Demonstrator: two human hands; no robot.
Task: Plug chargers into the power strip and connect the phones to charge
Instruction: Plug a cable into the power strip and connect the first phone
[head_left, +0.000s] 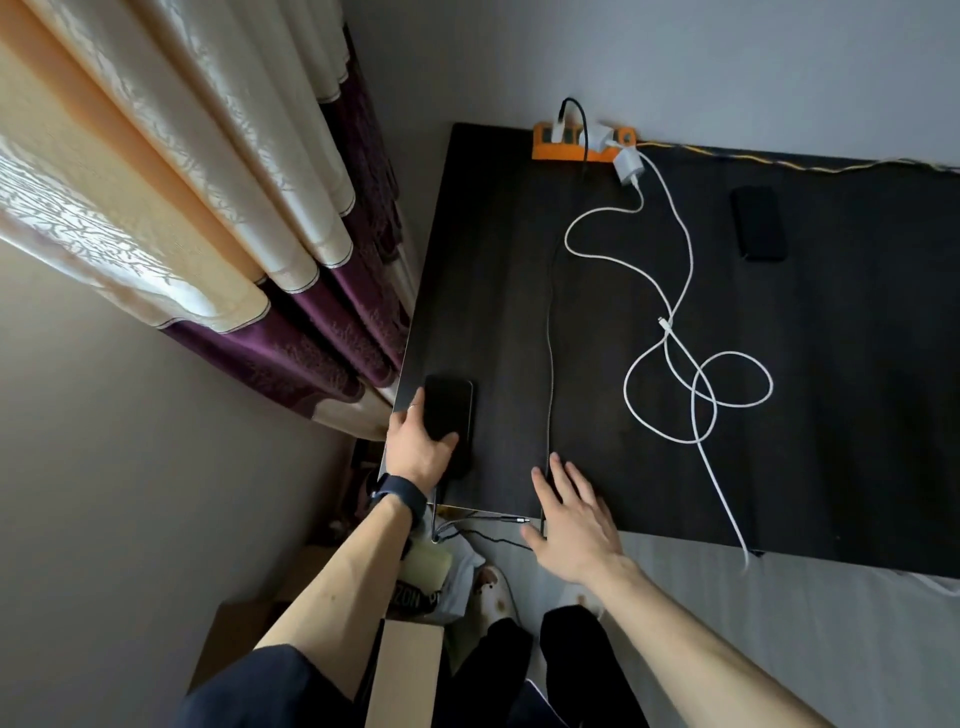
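Closest, I see my right hand (576, 525) flat, fingers spread wide; left hand (421, 452) grips the slim, glossy black phone (449, 410).

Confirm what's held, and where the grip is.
Left hand grips the phone at its near end, thumb over the screen. Right hand, open, holds nothing.

Dark table (493, 234), power strip (561, 151), phones (758, 223), cables (626, 387)

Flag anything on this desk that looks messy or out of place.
The white cable sprawls in crossed loops over the desk, one end trailing over the front edge. A white adapter lies beside the orange power strip, seemingly unplugged.
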